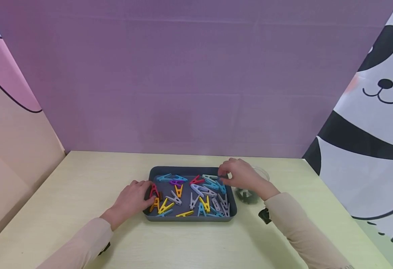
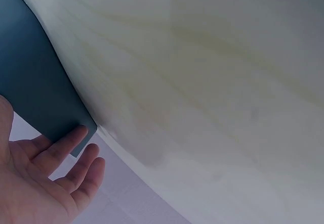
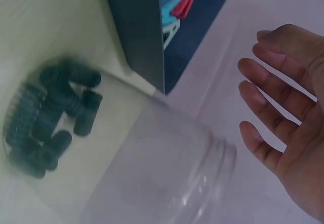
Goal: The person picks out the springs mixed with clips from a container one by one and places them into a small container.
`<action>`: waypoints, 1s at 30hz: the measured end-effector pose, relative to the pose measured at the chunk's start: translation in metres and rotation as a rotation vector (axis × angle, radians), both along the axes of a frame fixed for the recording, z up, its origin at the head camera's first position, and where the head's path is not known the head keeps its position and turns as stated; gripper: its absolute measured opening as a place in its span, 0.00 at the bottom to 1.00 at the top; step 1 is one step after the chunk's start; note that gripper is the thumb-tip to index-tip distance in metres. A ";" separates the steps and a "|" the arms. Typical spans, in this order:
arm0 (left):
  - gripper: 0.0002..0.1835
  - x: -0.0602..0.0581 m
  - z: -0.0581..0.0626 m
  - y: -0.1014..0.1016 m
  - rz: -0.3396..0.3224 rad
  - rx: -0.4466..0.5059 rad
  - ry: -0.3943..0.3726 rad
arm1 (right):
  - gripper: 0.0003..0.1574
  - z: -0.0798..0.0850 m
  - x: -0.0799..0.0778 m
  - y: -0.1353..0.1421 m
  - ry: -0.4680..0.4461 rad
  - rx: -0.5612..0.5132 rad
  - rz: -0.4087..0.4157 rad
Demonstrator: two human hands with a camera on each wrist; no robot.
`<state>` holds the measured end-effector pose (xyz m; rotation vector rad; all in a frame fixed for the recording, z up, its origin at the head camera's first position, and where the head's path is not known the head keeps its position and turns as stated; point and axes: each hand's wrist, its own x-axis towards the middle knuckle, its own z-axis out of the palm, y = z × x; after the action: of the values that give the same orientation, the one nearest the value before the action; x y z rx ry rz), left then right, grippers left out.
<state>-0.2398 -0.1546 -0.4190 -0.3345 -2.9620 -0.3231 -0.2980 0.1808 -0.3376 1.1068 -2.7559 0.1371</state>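
A dark grey tray (image 1: 189,219) holds several coloured clothespins, among them a light blue clothespin (image 1: 164,177) and a yellow clothespin (image 1: 184,214). My left hand (image 1: 132,198) holds the tray's left side. Its thumb reaches over the rim near a red clothespin (image 1: 154,189), and its fingers lie along the outer wall, as the left wrist view shows. My right hand (image 1: 240,173) hovers over the tray's back right corner, fingers bent and loosely spread. In the right wrist view no thing shows between the fingers of the right hand (image 3: 298,102).
A clear jar (image 3: 167,148) with several dark green ribbed cylinders (image 3: 55,100) at its bottom stands right of the tray, partly behind my right forearm. A small brown ribbed piece (image 1: 160,196) lies in the tray. A purple wall (image 1: 186,93) rises behind the pale table (image 1: 82,179).
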 end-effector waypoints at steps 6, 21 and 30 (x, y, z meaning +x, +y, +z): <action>0.27 0.001 0.001 0.000 0.004 0.000 0.002 | 0.08 -0.008 0.002 -0.019 -0.028 0.031 0.025; 0.27 -0.001 0.000 -0.001 0.001 0.004 -0.006 | 0.11 -0.013 0.005 -0.066 -0.019 0.088 0.133; 0.28 -0.001 0.001 0.000 0.005 0.001 -0.023 | 0.12 -0.024 -0.004 -0.089 0.012 0.147 0.175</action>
<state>-0.2407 -0.1549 -0.4184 -0.3253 -2.9843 -0.3296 -0.3016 0.0919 -0.3613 1.3813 -2.6915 -0.0513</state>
